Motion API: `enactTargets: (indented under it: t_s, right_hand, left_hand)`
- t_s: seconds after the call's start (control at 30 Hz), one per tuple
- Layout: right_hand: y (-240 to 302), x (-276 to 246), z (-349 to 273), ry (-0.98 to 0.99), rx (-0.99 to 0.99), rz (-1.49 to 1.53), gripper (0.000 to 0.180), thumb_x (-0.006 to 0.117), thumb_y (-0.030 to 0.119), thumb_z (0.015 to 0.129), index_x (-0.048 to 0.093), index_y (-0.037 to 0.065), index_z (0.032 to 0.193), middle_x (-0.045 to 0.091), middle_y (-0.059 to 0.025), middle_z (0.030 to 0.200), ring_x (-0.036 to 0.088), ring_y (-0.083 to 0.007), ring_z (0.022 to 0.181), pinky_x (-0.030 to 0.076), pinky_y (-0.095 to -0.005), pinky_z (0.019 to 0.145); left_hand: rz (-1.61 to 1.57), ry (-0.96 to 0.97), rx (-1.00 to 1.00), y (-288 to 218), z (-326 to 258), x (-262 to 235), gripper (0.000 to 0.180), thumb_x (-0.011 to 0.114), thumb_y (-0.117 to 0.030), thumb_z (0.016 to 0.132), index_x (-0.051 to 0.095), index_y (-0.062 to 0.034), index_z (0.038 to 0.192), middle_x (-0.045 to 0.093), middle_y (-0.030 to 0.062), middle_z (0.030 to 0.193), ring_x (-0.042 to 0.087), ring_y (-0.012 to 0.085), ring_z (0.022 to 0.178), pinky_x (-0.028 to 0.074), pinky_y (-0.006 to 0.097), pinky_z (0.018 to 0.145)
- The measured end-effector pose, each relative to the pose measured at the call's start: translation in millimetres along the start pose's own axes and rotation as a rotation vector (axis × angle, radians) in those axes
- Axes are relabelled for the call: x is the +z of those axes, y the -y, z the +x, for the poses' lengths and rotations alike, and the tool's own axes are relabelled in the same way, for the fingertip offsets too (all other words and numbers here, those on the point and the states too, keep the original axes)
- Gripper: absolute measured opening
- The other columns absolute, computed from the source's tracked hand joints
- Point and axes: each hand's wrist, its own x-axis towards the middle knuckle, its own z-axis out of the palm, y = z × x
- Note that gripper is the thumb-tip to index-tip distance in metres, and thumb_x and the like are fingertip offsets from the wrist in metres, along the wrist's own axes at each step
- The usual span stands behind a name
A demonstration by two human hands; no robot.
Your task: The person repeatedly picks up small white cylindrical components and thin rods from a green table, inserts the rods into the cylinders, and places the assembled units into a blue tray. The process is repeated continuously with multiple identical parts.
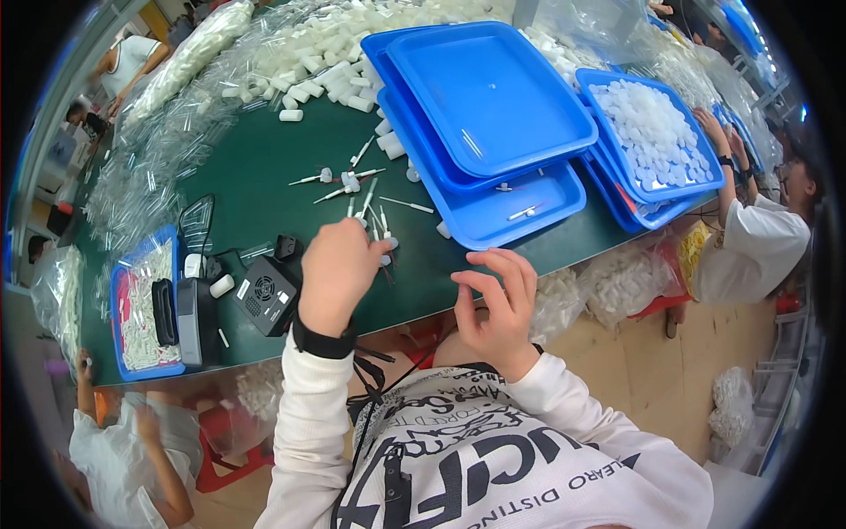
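Two hands at the green counter (264, 159), working over a scatter of thin swabs (370, 198).

Left hand (337, 269), w/ black wristband, is curled over the swabs near the counter's front edge, fingers bunched together; what they pinch is hidden, can't tell. Right hand (498, 300) sits at the counter edge, just right of the swabs, fingers loosely curled w/ thumb and index tips close, nothing visible betw. them. Swabs lie loose in the counter's middle, some w/ white caps, just left of stacked blue trays (489, 97); lowest tray holds a couple more. White caps (317, 62) piled along the far side. Small black box (264, 291) w/ cable sits left of the left hand. Another blue tray (648, 132) of white bits at right, a co-worker's hand (709, 119) on it.
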Motion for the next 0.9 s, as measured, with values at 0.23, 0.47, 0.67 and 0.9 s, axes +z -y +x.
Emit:
enactTargets:
  t_s: [0.23,0.47,0.67,0.9]
  right_hand:
    - [20,17,27,0.229,-0.201,0.077,0.023,0.058,0.001,0.06,0.062,0.005,0.083,0.059,-0.0058,0.098,0.055,-0.0252,0.09,0.043,-0.036,0.08]
    - [27,37,39,0.573,-0.066,0.13,0.029,0.051,-0.003,0.068,0.057,-0.004,0.097,0.055,-0.0154,0.111,0.055,-0.0301,0.097,0.044,-0.0402,0.086]
    - [28,46,37,0.524,-0.149,0.108,0.022,0.055,0.001,0.069,0.056,-0.004,0.091,0.055,-0.0159,0.103,0.057,-0.0289,0.089,0.045,-0.0385,0.084]
    - [32,39,38,0.711,0.178,-0.099,0.025,0.058,0.005,0.073,0.054,-0.006,0.094,0.055,-0.0158,0.103,0.057,-0.029,0.09,0.049,-0.0359,0.076]
  left_hand:
    - [0.011,0.022,-0.008,-3,1,7,0.026,0.068,-0.025,0.071,0.063,0.0006,0.065,0.061,0.0172,0.063,0.062,0.0323,0.064,0.049,0.037,0.059]
    - [0.091,0.108,-0.08,-5,1,-4,0.023,0.063,-0.022,0.075,0.064,0.0004,0.079,0.064,0.0191,0.079,0.063,0.0353,0.076,0.05,0.043,0.065]
    - [0.147,0.088,-0.061,9,3,2,0.021,0.059,-0.021,0.075,0.066,-0.002,0.076,0.064,0.0182,0.075,0.062,0.0347,0.075,0.05,0.04,0.066]
    - [0.036,0.138,-0.082,4,7,5,0.02,0.067,-0.02,0.07,0.065,0.0,0.071,0.063,0.0179,0.071,0.063,0.0324,0.07,0.049,0.038,0.062]
